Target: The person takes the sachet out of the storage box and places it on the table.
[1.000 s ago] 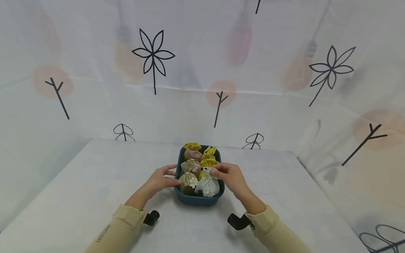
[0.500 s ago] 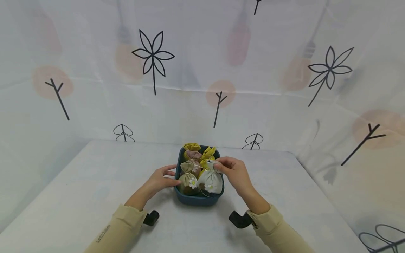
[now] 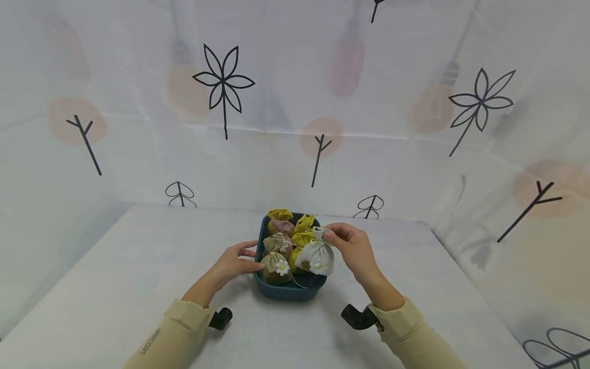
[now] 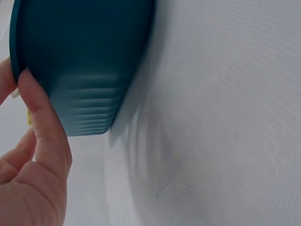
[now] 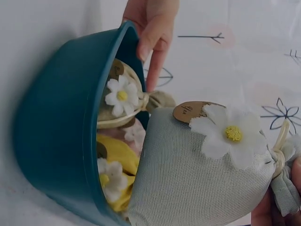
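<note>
One pale bag (image 3: 317, 255) is hanging by its gathered neck from the pinching right hand (image 3: 355, 248), its body lying below and slightly left of the fingertips, its long axis running nearly upright. In the head view it is overlapping the right rim of the bin (image 3: 288, 293). The left hand (image 3: 236, 262), farther off, is gripping the opposite rim, beside the olive bag (image 3: 269, 265).

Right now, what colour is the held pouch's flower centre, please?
The flower centre is yellow, clearest in the right wrist view.
</note>
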`<state>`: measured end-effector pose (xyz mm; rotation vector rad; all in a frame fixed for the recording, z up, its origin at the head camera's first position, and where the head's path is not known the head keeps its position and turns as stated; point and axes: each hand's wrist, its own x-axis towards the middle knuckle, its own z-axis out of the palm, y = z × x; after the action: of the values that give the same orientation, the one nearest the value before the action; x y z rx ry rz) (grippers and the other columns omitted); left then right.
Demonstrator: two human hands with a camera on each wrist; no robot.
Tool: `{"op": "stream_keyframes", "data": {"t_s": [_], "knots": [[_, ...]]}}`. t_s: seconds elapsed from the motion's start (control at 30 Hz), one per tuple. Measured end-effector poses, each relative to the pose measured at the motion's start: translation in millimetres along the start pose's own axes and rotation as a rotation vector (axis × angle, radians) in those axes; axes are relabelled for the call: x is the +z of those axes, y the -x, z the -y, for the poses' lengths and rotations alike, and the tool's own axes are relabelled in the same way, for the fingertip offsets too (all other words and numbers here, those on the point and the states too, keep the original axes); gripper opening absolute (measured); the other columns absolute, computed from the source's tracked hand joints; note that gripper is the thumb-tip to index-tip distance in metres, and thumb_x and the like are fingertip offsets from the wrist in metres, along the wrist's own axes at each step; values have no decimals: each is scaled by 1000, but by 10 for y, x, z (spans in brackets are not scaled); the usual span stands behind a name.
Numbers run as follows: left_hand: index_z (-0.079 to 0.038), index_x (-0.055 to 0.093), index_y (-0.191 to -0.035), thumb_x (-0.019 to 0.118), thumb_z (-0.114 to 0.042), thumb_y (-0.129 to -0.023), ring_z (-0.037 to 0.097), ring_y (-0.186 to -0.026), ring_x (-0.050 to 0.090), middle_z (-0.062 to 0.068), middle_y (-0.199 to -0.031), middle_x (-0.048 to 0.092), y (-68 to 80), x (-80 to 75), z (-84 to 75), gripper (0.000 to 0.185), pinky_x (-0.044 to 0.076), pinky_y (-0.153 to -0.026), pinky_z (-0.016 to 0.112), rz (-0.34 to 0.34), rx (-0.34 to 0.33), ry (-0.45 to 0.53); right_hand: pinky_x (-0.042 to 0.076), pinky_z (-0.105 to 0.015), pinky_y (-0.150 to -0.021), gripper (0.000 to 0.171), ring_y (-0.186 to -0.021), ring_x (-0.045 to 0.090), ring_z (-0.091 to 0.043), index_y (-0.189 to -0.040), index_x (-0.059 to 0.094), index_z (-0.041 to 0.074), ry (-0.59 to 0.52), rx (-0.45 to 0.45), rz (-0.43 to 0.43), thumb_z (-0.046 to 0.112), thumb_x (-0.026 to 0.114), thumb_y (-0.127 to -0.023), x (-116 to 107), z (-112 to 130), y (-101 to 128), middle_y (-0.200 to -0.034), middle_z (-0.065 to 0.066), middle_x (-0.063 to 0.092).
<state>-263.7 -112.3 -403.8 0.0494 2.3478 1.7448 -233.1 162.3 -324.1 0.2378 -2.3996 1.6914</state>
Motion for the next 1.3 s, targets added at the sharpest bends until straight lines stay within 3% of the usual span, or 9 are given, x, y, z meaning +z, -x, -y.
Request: {"op": "stream_keyframes", "data": {"t_s": [0.6, 0.9, 1.3], "knots": [[-13, 46, -138, 82, -20, -73, 20, -91, 60, 13, -118, 53, 19, -4, -40, 75, 50, -82, 41, -3, -19, -16, 48, -17, -76, 24, -85, 58, -8, -105, 63, -6, 33, -45, -105, 14, 61, -92, -289, -158, -65, -97, -12, 64], [-14, 46, -138, 82, -22, -72, 20, -93, 59, 13, -119, 53, 12, 5, -23, 75, 50, -82, 41, -8, -22, -32, 47, -17, -75, 29, -84, 56, -6, -109, 61, -7, 14, -31, -141, 17, 60, -92, -415, -286, -133, -94, -5, 63], [-14, 46, -138, 81, -20, -73, 20, -92, 60, 12, -118, 54, -14, 1, 1, 74, 50, -82, 40, -5, -9, -7, 46, -18, -76, 30, -83, 55, -4, -110, 61, -7, 10, -6, -186, 18, 59, -93, -466, -424, -263, -97, -9, 63]]}}
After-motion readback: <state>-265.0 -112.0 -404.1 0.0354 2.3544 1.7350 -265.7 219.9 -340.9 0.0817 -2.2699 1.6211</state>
